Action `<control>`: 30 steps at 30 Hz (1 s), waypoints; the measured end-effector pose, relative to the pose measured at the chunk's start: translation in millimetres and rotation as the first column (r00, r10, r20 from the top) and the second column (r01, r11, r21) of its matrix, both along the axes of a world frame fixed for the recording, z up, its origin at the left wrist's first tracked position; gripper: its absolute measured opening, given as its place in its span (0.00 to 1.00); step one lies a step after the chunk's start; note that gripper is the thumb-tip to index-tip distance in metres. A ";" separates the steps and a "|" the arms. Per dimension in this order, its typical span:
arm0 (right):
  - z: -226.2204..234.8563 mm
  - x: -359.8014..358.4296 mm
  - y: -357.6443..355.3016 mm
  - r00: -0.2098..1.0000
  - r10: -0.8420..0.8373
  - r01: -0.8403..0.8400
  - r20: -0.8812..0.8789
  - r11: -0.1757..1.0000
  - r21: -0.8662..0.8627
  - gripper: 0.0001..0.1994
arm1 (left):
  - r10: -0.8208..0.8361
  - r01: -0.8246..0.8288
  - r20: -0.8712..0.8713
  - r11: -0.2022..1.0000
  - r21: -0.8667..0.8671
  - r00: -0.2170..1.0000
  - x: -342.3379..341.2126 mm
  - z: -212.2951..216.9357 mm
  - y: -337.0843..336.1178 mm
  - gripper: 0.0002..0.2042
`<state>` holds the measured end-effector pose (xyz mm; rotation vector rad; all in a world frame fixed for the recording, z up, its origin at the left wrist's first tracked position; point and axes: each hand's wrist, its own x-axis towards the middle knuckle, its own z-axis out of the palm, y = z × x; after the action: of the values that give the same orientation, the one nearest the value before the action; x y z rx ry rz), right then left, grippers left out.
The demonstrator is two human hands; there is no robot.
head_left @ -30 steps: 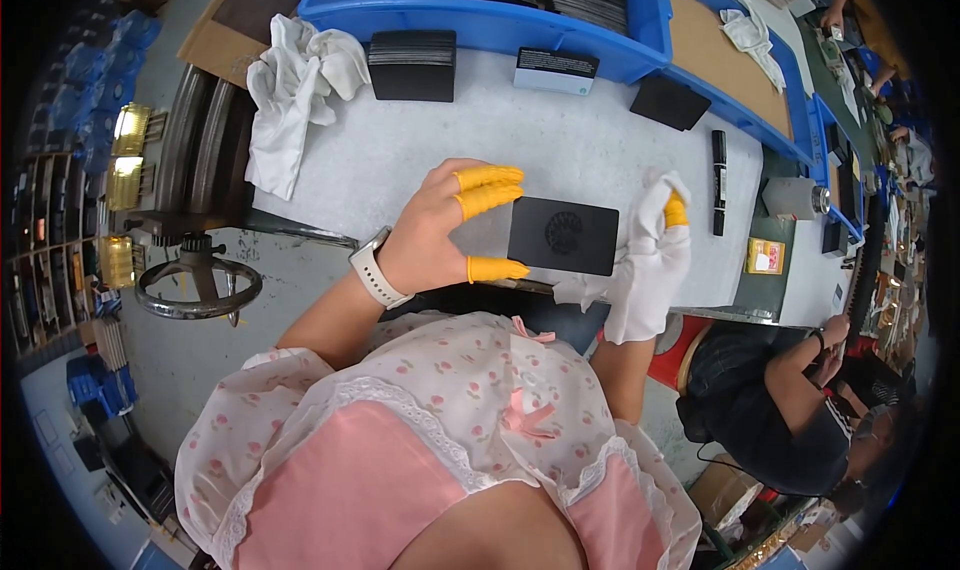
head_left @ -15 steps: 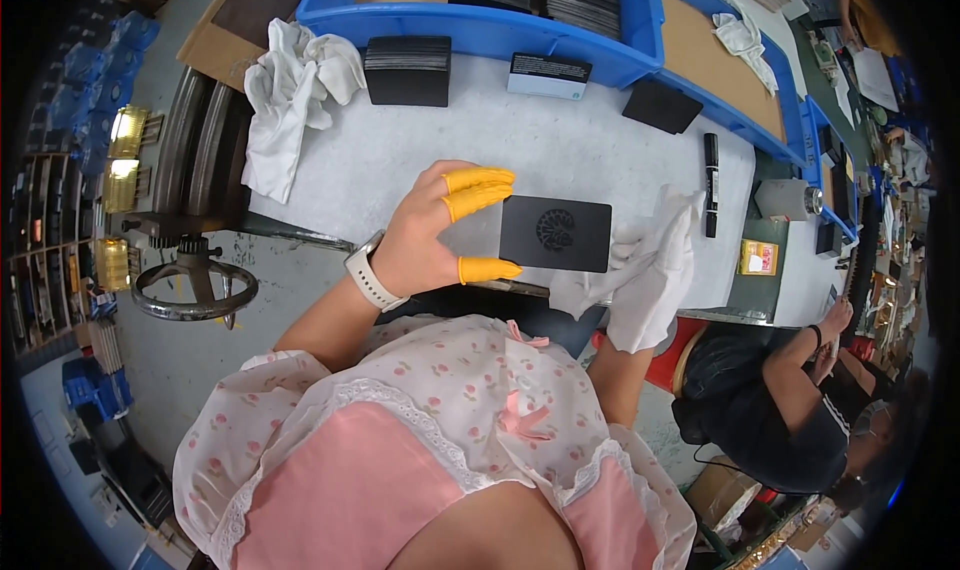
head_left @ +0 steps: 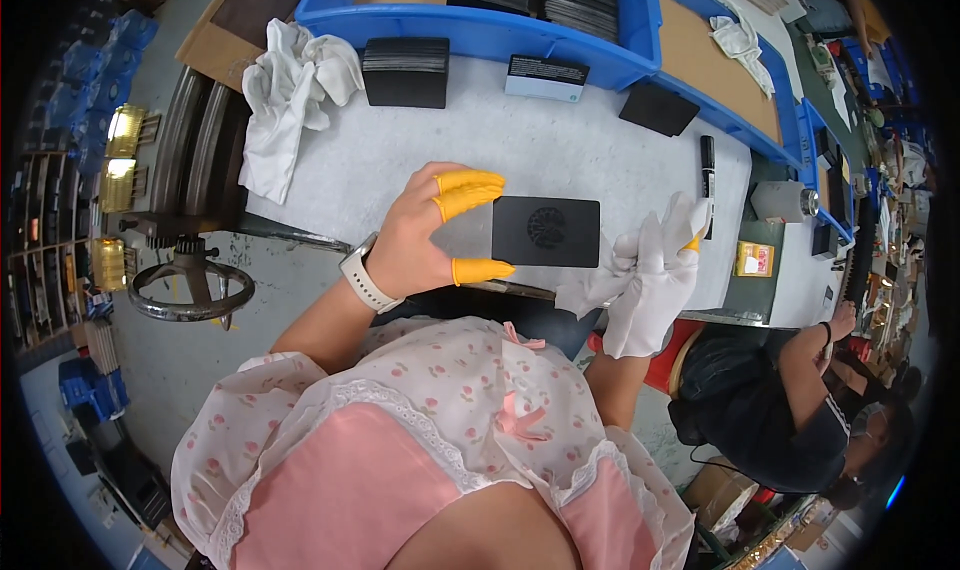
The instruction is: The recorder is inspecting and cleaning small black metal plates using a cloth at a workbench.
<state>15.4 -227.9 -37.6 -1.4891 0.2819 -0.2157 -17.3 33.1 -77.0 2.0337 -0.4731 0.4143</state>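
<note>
Centre: left hand point(head_left: 415, 235) grips black card point(head_left: 545, 232) edgewise, presumably sparing its face; white cloth point(head_left: 590, 295) hides closure of right hand point(head_left: 655, 282).

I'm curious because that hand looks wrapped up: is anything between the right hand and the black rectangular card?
Yes: crumpled white fabric covers most of the right hand, including the side facing the black rectangular card. Nothing else visible stands between them.

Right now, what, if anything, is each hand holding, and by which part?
Left hand: a black card, held near its left corners between yellow-covered fingers. Right hand: white cloth covers it, so its hold cannot be told.
</note>
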 end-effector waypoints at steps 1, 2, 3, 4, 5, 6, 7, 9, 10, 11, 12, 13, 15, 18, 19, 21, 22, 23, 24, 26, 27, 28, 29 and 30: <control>-1.6 -0.3 -0.5 1.000 0.001 -0.001 0.002 1.000 -0.001 0.27 | 0.001 -0.001 0.002 1.000 -0.001 1.000 0.1 -0.6 -0.4 0.36; -2.6 -0.8 -0.6 1.000 0.004 -0.004 -0.029 1.000 -0.008 0.25 | -0.003 0.003 0.003 1.000 -0.014 1.000 0.0 -1.8 -0.9 0.36; -3.9 -1.5 -1.1 0.998 0.007 -0.008 -0.059 1.000 -0.014 0.23 | -0.006 0.006 0.004 1.000 -0.027 1.000 -0.4 -3.0 -1.4 0.36; -6.7 -2.5 -3.1 0.999 0.007 -0.008 -0.053 1.000 -0.014 0.23 | -0.005 0.006 0.010 1.000 -0.026 1.000 -0.3 -3.7 -1.2 0.36; -10.4 -4.1 -6.3 0.997 0.048 -0.045 -0.062 0.998 0.044 0.22 | -0.012 0.012 0.005 0.999 -0.031 1.000 -0.8 -4.3 -0.9 0.36; -12.6 -5.3 -8.2 0.994 0.089 -0.082 -0.068 0.991 0.102 0.21 | -0.018 0.018 0.001 0.999 -0.036 1.000 -1.3 -4.5 -0.6 0.36; -14.6 -5.0 -8.4 0.994 0.089 -0.081 -0.067 0.991 0.105 0.21 | -0.020 0.020 0.002 0.999 -0.033 1.000 -1.0 -4.8 -0.5 0.36; -17.0 -3.9 -6.7 0.981 0.065 -0.050 -0.181 0.995 0.084 0.19 | -0.012 0.011 -0.015 1.000 -0.023 1.000 0.1 -4.7 -0.6 0.36; -16.1 -4.9 -4.3 0.982 0.066 -0.051 -0.178 0.995 0.085 0.19 | -0.011 0.011 -0.011 1.000 -0.021 1.000 -0.8 -4.7 -0.9 0.36; -14.5 -5.9 -0.9 0.986 0.070 -0.055 -0.154 0.994 0.098 0.21 | -0.006 0.006 -0.009 1.000 -0.015 1.000 -1.5 -4.7 -1.2 0.36; -13.6 -6.8 1.3 0.989 0.074 -0.059 -0.131 0.992 0.111 0.22 | -0.001 0.001 -0.008 1.000 -0.009 1.000 -1.6 -4.8 -1.4 0.36; -13.4 -8.2 2.5 0.989 0.074 -0.060 -0.131 0.992 0.111 0.22 | -0.001 0.000 -0.008 1.000 -0.008 1.000 -1.9 -4.7 -1.5 0.36; -13.6 -10.4 3.5 0.990 0.104 -0.093 -0.100 0.989 0.115 0.29 | 0.007 -0.007 0.019 1.000 0.026 1.000 -1.9 -4.7 -1.9 0.37; -16.3 -11.8 2.0 0.989 0.116 -0.105 -0.095 0.988 0.114 0.32 | 0.009 -0.011 0.048 0.999 0.038 0.999 -0.8 -4.8 -2.5 0.37; -15.1 -11.5 3.0 0.989 0.116 -0.104 -0.096 0.988 0.115 0.32 | 0.009 -0.010 0.046 0.999 0.038 0.999 -0.4 -4.9 -2.7 0.37; -11.5 -11.4 6.1 0.991 0.104 -0.094 -0.082 0.989 0.112 0.29 | 0.012 -0.014 0.045 0.999 0.047 0.999 -0.1 -5.1 -3.1 0.37; -13.4 -11.5 5.7 0.991 0.103 -0.094 -0.082 0.989 0.112 0.29 | 0.012 -0.014 0.045 0.999 0.047 0.999 0.1 -5.5 -3.2 0.37; -16.9 -11.7 5.0 0.993 0.098 -0.090 -0.062 0.988 0.127 0.30 | 0.013 -0.015 0.046 0.999 0.041 0.999 0.2 -6.3 -3.3 0.37; -18.7 -11.8 4.5 0.995 0.093 -0.086 -0.041 0.986 0.143 0.31 | 0.015 -0.017 0.046 0.999 0.036 0.999 0.2 -7.0 -3.4 0.37; -17.0 -12.0 2.6 0.991 0.110 -0.095 -0.081 0.982 0.165 0.32 | 0.020 -0.021 0.042 0.999 0.034 0.999 -0.3 -8.1 -3.3 0.37; -16.4 -12.3 2.0 0.985 0.125 -0.102 -0.119 0.977 0.186 0.34 | 0.023 -0.024 0.039 0.999 0.031 0.999 -0.6 -8.6 -3.3 0.38; -17.2 -12.7 2.0 0.985 0.126 -0.103 -0.119 0.977 0.187 0.34 | 0.024 -0.025 0.039 0.999 0.032 0.999 -0.5 -8.7 -3.4 0.38; -18.9 -13.2 2.0 0.988 0.116 -0.097 -0.104 0.981 0.167 0.31 | 0.020 -0.021 0.036 0.999 0.025 0.999 -0.3 -8.9 -3.7 0.38; -19.7 -13.7 2.2 0.990 0.105 -0.092 -0.089 0.985 0.148 0.28 | 0.016 -0.017 0.033 1.000 0.017 0.999 -0.1 -9.0 -4.0 0.37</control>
<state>1.8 -225.8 -57.3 -1.3688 0.2943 -0.0430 -17.4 29.1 -86.0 2.0514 -0.4814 0.4555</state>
